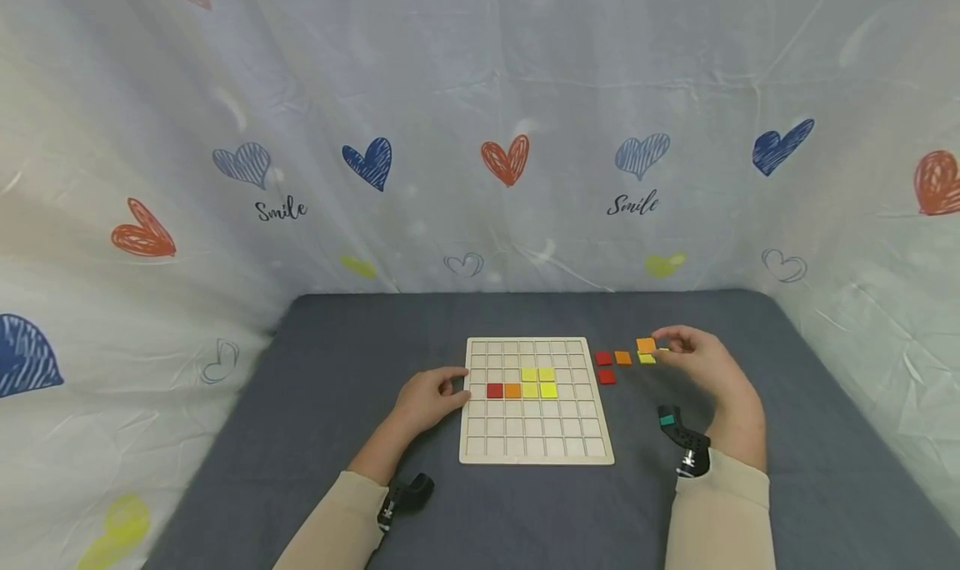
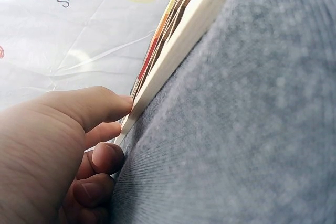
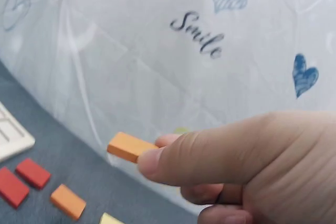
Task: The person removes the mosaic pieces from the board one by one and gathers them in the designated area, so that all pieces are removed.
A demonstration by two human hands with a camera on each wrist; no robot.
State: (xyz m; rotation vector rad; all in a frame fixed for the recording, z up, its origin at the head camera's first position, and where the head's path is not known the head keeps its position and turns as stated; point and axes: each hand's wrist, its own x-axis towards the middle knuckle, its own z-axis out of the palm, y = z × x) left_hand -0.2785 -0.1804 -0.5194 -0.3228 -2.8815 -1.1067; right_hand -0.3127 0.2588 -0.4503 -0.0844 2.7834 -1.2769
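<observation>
A pale wooden grid board (image 1: 537,460) lies on the table. It bears a red tile (image 1: 495,391), an orange tile (image 1: 512,391) and several yellow tiles (image 1: 548,390). My left hand (image 1: 429,399) touches the board's left edge with thumb and fingertips; in the left wrist view the fingertips meet the wooden side (image 2: 176,51). Right of the board, my right hand (image 1: 701,360) pinches an orange tile (image 3: 127,146) between thumb and finger, raised over the loose tiles. Below that tile, in the head view, a yellow tile (image 1: 646,359) shows partly covered.
Two loose red tiles (image 1: 607,377) and a loose orange tile (image 1: 622,357) lie just right of the board. A dark grey cloth (image 1: 360,337) covers the table. Behind it hangs a pale curtain (image 1: 442,220) printed with hearts. Black wrist devices (image 1: 693,449) are strapped to both arms.
</observation>
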